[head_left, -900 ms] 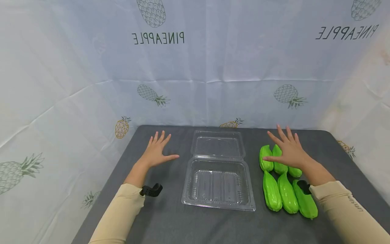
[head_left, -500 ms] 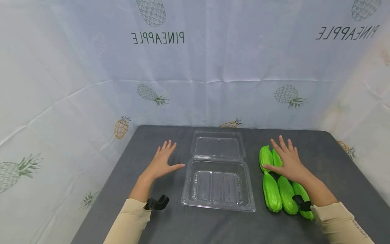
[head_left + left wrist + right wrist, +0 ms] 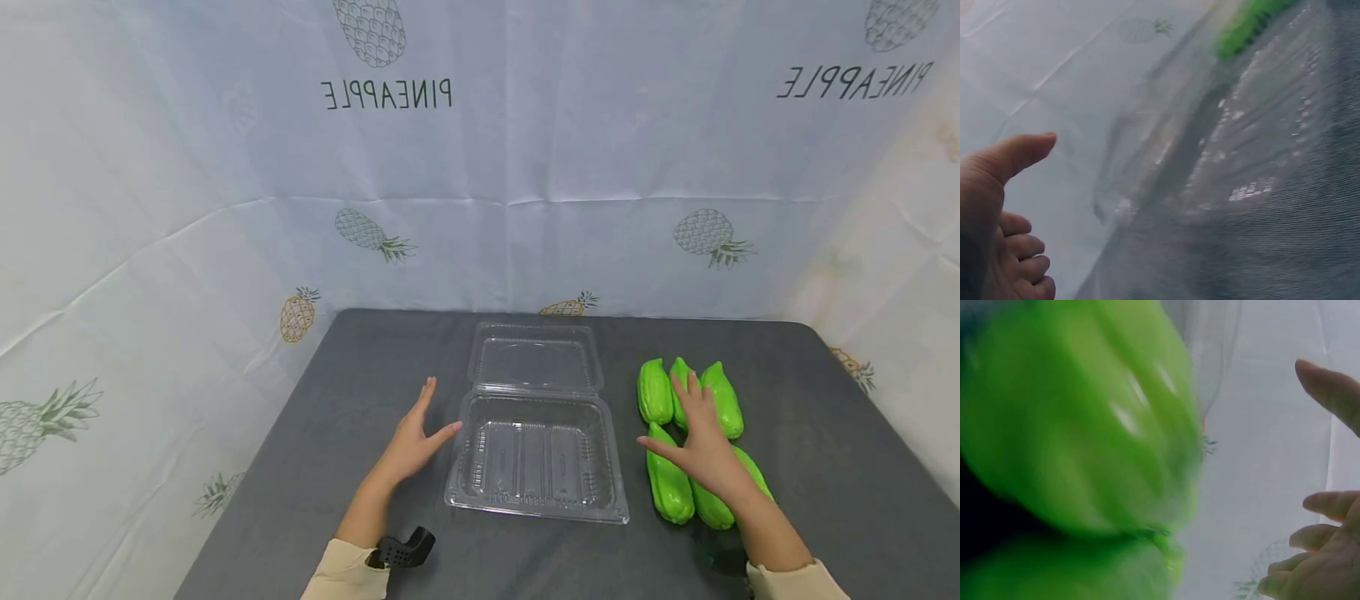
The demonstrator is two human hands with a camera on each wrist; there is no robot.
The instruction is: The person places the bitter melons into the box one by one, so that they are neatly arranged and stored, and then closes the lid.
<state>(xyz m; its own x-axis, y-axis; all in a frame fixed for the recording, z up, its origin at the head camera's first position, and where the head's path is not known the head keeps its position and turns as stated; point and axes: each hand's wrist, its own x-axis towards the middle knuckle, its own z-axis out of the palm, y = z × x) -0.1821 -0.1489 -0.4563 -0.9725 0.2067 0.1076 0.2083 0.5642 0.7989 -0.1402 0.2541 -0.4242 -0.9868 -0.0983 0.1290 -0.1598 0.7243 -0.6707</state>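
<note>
- Green gourd-shaped pieces (image 3: 670, 483): 6 counted, laid right of centre in the head view in 2 rows of 3; the upper middle piece and 2 of the lower row are partly covered by the right hand and forearm. 2 are seen large and blurred at left in the right wrist view; green is also seen at the upper right of the left wrist view.
- Clear plastic container (image 3: 537, 512): 1, placed at lower centre of the head view; its lid (image 3: 536, 357), 1, is folded back above it and joined along the hinge.
- Left hand (image 3: 408, 446): 1, nothing held; thumb and fingers are parted wide just left of the container; contact with the rim cannot be told.
- Right hand (image 3: 705, 450): 1, nothing held; thumb and fingers are spread wide over the green pieces; contact cannot be told.
- Black wrist strap (image 3: 405, 548): 1 plainly seen, at the left wrist.
- Beige sleeves (image 3: 348, 573): 2, at the lower edge.
- Grey table (image 3: 397, 354): 1, rounded at its upper corners.
- White curtain (image 3: 487, 158): pineapple prints, at least 9 counted.
- Writing: "PINEAPPLE" (image 3: 386, 94), read 2 times, reversed, at upper left of centre and upper right.
</note>
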